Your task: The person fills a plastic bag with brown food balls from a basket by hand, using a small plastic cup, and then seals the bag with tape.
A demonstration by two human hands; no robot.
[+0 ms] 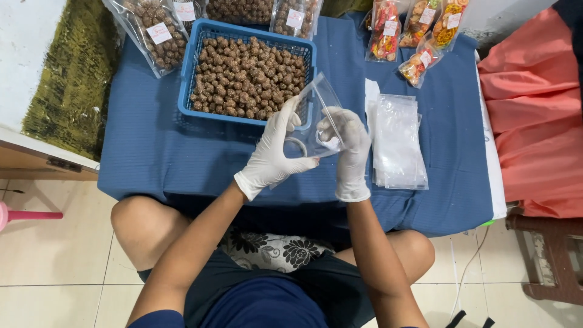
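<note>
Both my hands wear white gloves and hold one empty clear plastic pouch [317, 115] above the front of the blue-covered table [152, 158]. My left hand [274, 152] grips the pouch's left side, fingers spread along it. My right hand [347, 152] pinches its right side near the mouth. Just behind the pouch stands a blue plastic basket [189, 67] full of small brown seed-coated balls [249, 76].
A stack of empty clear pouches [398, 143] lies right of my hands. Filled bags of brown balls [155, 33] line the back left, bags of colourful snacks [413, 36] the back right. An orange-red cloth [534, 115] is at the right, a pink handle [24, 214] at the left.
</note>
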